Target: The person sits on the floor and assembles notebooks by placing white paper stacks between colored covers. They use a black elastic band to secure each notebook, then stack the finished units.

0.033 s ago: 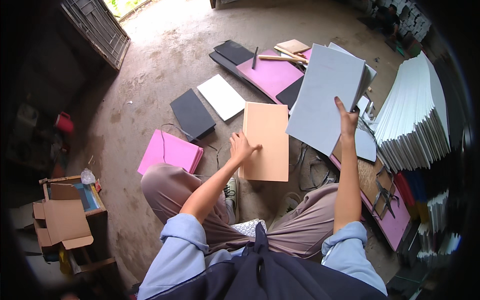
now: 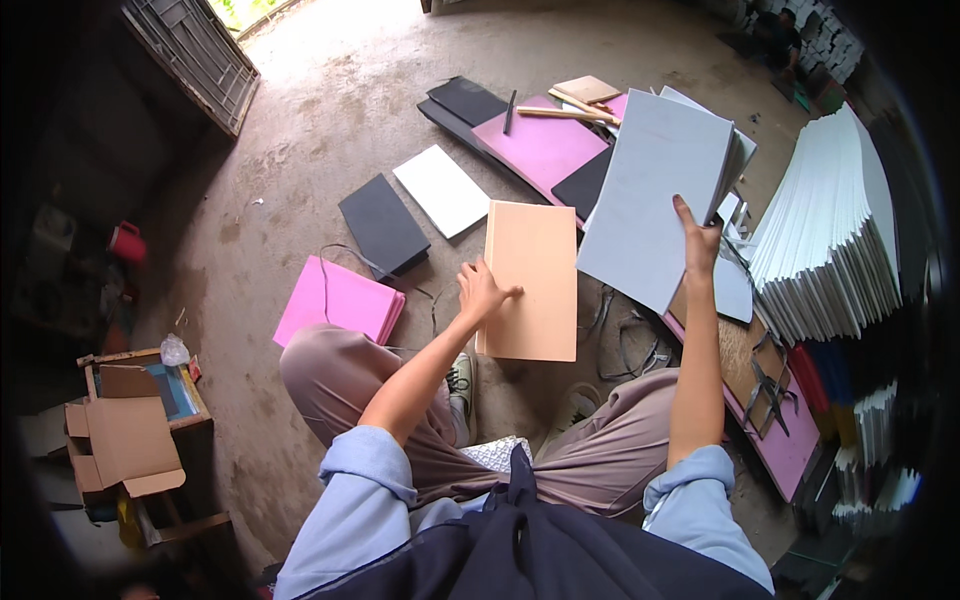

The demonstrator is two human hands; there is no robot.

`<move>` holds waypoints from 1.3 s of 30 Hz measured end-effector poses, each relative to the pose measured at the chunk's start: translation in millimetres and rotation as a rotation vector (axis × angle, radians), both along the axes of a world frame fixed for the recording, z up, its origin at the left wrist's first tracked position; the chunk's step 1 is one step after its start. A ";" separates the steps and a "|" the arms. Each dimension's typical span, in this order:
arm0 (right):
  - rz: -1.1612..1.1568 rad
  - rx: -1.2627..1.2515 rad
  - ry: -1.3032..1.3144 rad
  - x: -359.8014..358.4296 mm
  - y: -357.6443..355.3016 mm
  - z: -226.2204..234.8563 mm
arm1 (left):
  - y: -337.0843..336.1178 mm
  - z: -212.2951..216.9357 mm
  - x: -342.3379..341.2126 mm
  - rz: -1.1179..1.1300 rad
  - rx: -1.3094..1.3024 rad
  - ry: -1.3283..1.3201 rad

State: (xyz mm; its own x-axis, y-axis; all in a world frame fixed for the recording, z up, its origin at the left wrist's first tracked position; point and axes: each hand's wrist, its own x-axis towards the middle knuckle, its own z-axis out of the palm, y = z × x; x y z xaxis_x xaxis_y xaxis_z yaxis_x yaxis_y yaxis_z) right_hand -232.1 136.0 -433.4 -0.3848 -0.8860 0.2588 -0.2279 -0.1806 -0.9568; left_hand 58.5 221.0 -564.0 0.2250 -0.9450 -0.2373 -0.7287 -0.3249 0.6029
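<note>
My left hand grips the left edge of a stack of peach foam-like sheets between my knees, its thumb lying across the top sheet. My right hand is closed on the lower right edge of several grey sheets, thumb on top and fingers hidden beneath. The grey sheets are tilted and their layers fan apart at the right. Left of the peach stack lie a black stack, a white sheet stack and a pink stack with a dark strip across it.
Large pink sheets with wooden sticks lie ahead. A tall white sheet stack stands at the right, near dark straps. An open cardboard box sits at the left. Another person is at the far right.
My right hand and the grey sheets have shifted slightly to the right. My left hand keeps its hold on the peach stack.
</note>
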 end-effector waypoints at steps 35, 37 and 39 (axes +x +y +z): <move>-0.032 0.208 0.483 28.0 -1.0 12.6 | -13.5 -10.4 -17.8 0.221 -0.037 0.092; -0.042 0.204 0.526 27.1 -2.0 10.8 | -14.1 9.4 -23.8 0.241 -0.032 0.069; -0.048 0.208 0.545 30.1 -1.4 9.6 | -10.4 24.2 -24.6 0.258 -0.020 0.050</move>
State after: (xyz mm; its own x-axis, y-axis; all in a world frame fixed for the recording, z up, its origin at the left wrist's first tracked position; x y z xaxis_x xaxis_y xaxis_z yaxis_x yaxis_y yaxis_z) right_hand -202.0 134.6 -423.8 -0.2855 -0.9244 0.2531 -0.7006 0.0210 -0.7133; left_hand 33.9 210.6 -539.8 0.4473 -0.8628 -0.2356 -0.5925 -0.4832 0.6446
